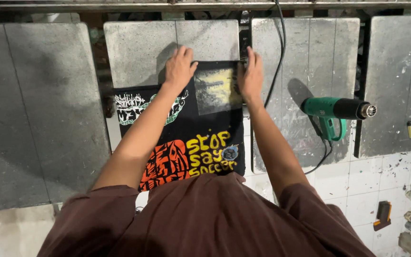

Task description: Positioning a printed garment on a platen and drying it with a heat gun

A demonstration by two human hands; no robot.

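Brown short-sleeved shirt [215, 219] fills the foreground; the person leans over a row of grey speckled metal printing boards [139, 47], the counter for this work.

Black cotton garment with printed patches [186, 143] lies spread on the middle board, its top edge roughly halfway up the board. Prints visible: a white-and-green design at left, an orange figure with yellow lettering lower down, and a pale yellowish rectangular print [217, 89] near the top right.

Left hand [179, 69] lies flat, palm down, fingers spread and pointing away, on the cloth's upper edge beside the pale print. Grip open, pressing rather than holding. Right hand [251, 76] rests at the garment's top right corner, fingers extended up; it seems to press or pinch the edge, but whether it closes on cloth I cannot tell. Both forearms run straight out, nearly parallel.

Green and black heat gun [338, 110] lies on its side on the next board to the right, nozzle pointing right, black cable [278, 47] trailing up past the right hand.

Risks, as I judge them: uneven pressing could leave the cloth wrinkled or askew; the right arm could snag the cable and drag the gun.
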